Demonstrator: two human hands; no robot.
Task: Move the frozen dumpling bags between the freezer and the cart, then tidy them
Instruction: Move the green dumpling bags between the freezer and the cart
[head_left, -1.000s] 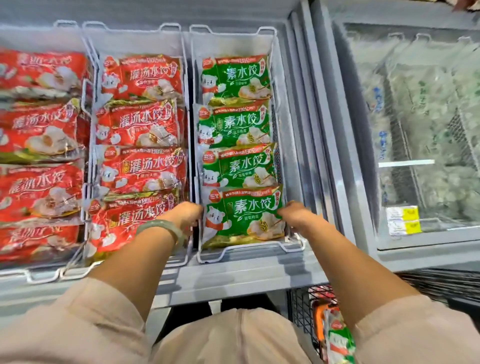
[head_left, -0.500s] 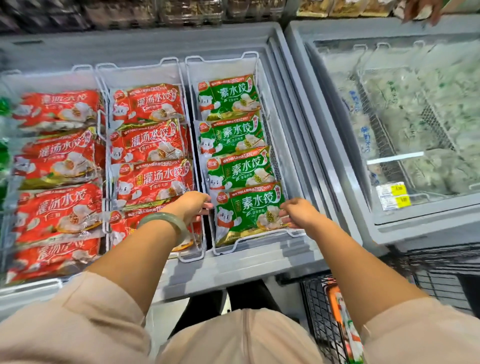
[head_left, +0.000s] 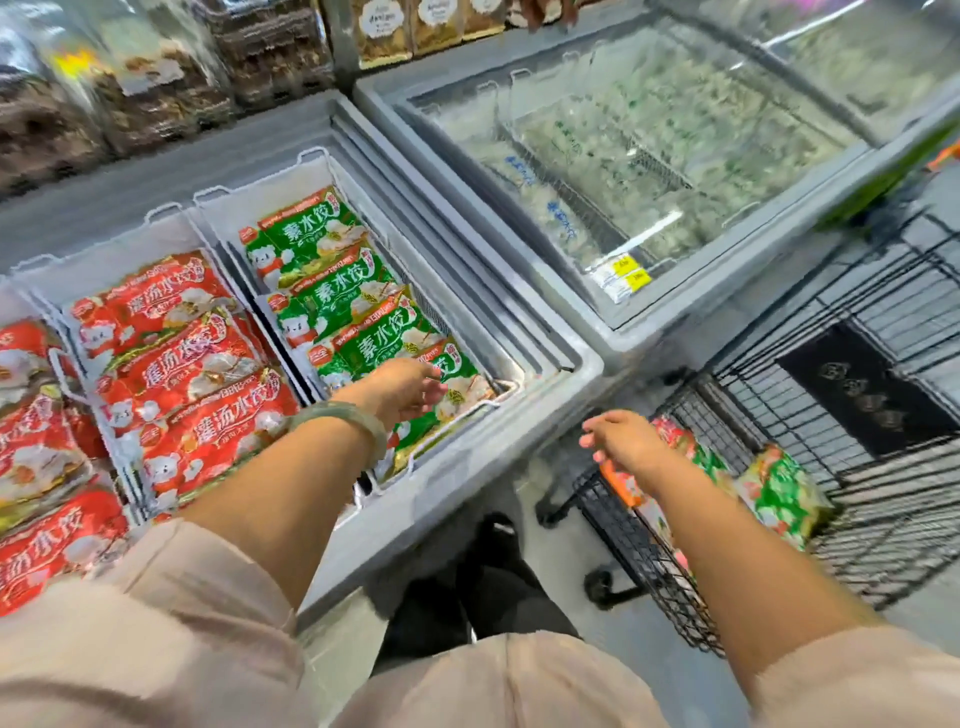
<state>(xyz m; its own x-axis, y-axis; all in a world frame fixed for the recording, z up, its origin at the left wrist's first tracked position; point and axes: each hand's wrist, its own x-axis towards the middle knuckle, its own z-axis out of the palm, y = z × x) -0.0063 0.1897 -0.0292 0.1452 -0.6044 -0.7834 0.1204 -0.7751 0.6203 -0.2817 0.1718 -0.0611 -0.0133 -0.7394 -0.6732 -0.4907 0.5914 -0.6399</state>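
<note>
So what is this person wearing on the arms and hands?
The left hand and right hand are ungloved. A smooth, pale green bangle circles the left wrist. Loose, pale beige sleeves end near the elbows, leaving both forearms uncovered.

The open freezer (head_left: 483, 457) is giving access from above, its raised rim standing between the baskets and the cart (head_left: 649, 561). Green bags (head_left: 322, 244) are filling the right wire basket (head_left: 291, 182) nearly front to back, leaving a bare strip at its far end; red bags (head_left: 176, 358) are packing the next basket (head_left: 161, 213). A glass lid (head_left: 649, 156) is covering the neighbouring chest (head_left: 670, 327). The cart is standing open-topped beside the freezer corner, loose bags (head_left: 784, 493) occupying its near end.
</note>
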